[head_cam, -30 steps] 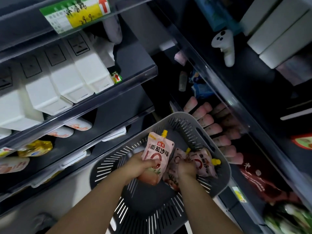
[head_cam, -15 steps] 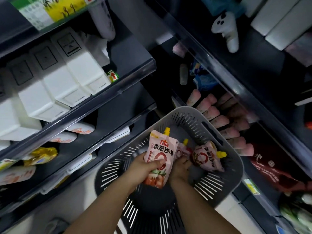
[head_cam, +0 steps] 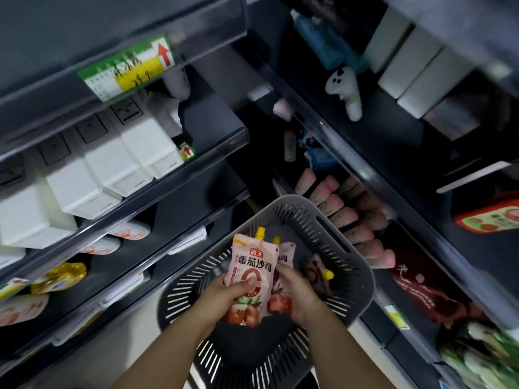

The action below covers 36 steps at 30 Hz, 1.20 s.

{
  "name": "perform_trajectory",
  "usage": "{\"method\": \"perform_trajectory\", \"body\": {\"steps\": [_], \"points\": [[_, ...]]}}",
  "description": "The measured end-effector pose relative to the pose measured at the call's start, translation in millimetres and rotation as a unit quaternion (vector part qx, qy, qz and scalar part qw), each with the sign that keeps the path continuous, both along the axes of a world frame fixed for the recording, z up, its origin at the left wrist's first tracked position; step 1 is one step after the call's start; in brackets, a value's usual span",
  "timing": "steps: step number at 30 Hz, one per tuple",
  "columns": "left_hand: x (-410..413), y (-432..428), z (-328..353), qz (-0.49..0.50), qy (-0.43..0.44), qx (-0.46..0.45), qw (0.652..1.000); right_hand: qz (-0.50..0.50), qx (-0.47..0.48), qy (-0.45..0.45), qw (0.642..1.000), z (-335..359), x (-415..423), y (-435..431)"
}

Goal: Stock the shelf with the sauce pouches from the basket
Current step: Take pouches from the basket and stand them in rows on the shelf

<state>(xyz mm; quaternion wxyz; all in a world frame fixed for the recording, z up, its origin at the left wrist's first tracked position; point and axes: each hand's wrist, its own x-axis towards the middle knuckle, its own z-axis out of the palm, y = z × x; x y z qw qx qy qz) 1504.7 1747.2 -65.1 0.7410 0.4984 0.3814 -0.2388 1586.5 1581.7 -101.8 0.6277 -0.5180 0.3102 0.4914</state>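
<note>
A grey slotted basket (head_cam: 362, 279) sits on the floor between two shelving units. My left hand (head_cam: 224, 296) grips a pink tomato sauce pouch (head_cam: 250, 265) with a yellow cap, held upright above the basket. My right hand (head_cam: 295, 293) holds a second pouch (head_cam: 283, 256) just behind the first. A third pouch (head_cam: 317, 273) with a yellow cap lies in the basket to the right. On the left shelf (head_cam: 179, 220), more pouches (head_cam: 129, 231) lie on their sides.
White cartons (head_cam: 106, 169) fill the shelf above the pouch shelf, under a green-yellow price tag (head_cam: 129, 68). The right unit holds rows of pink packets (head_cam: 348, 220), a red bag (head_cam: 429, 290), white boxes (head_cam: 415, 66) and a small white ghost figure (head_cam: 345, 88).
My right hand has picked a second pouch up out of the basket and raised it beside the first. My left hand lifted its pouch slightly. The view tilted upward.
</note>
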Motion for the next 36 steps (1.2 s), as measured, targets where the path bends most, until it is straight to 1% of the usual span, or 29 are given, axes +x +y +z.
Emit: {"method": "perform_trajectory", "body": {"steps": [2, 5, 8, 12, 15, 19, 22, 26, 30, 36], "points": [[0.1, 0.0, 11.1, 0.006, -0.004, -0.007, 1.0, 0.051, -0.035, -0.056, 0.996, 10.5, -7.0, -8.6], [4.3, 0.3, 23.5, 0.017, -0.009, -0.014, 1.0, 0.042, -0.053, -0.119, 0.991, 30.9, -11.8, -18.1], [10.3, 0.6, 43.4, 0.013, -0.026, -0.012, 0.999, -0.018, -0.051, -0.148, 0.987, 61.5, -11.1, -34.5], [22.9, -1.9, 64.8, 0.004, -0.059, -0.018, 0.998, -0.109, 0.005, -0.165, 0.98, 102.1, -6.9, -61.8], [31.9, -9.7, 82.1, -0.003, -0.088, -0.032, 0.996, -0.141, 0.036, -0.216, 0.965, 130.0, -6.6, -79.2], [40.5, -28.6, 118.5, -0.048, -0.147, -0.055, 0.986, -0.183, 0.052, -0.278, 0.942, 168.9, -11.5, -110.9], [44.6, -48.7, 147.9, -0.095, -0.197, -0.031, 0.975, -0.215, 0.064, -0.325, 0.919, 196.6, -24.1, -144.1], [44.7, -99.4, 188.7, -0.153, -0.253, -0.002, 0.955, -0.243, 0.083, -0.37, 0.893, 229.6, -58.2, -204.7], [37.2, -177.5, 222.3, -0.201, -0.303, 0.004, 0.932, -0.282, 0.052, -0.426, 0.858, 264.3, -95.9, -271.6], [-7.7, -345.3, 264.0, -0.228, -0.359, -0.03, 0.905, -0.307, -0.002, -0.485, 0.819, 312.8, -170.6, -414.2]]}}
